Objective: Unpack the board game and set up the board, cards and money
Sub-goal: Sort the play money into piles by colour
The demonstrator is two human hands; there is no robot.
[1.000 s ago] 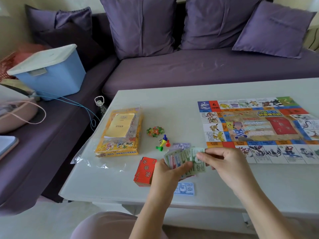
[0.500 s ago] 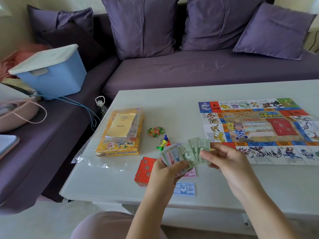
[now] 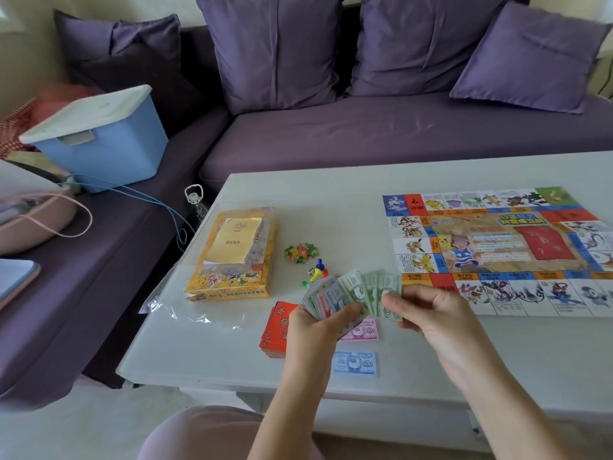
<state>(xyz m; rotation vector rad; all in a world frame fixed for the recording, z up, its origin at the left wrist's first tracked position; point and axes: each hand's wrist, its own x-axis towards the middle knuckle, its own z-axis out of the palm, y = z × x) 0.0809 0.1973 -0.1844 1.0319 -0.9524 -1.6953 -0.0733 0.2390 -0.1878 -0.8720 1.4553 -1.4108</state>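
A fan of paper money (image 3: 351,292) is held above the table's front edge. My left hand (image 3: 318,323) grips its lower end, and my right hand (image 3: 428,310) pinches the green notes at its right side. On the table under the fan lie a pink 1000 note (image 3: 363,332) and a blue 500 note (image 3: 355,363). A red card deck (image 3: 277,328) sits left of my left hand. The game board (image 3: 497,247) lies unfolded at the right, with a red card stack (image 3: 544,242) on its middle.
The yellow game box (image 3: 232,254) with a booklet on it lies in clear wrap at the left. Green star tokens (image 3: 301,252) and coloured pawns (image 3: 316,272) sit beside it. Behind the white table (image 3: 331,200) is a purple sofa (image 3: 365,137) carrying a blue bin (image 3: 102,137).
The fan of notes has risen a little and spread wider. A pink note that was not seen a second ago now lies on the table under it.
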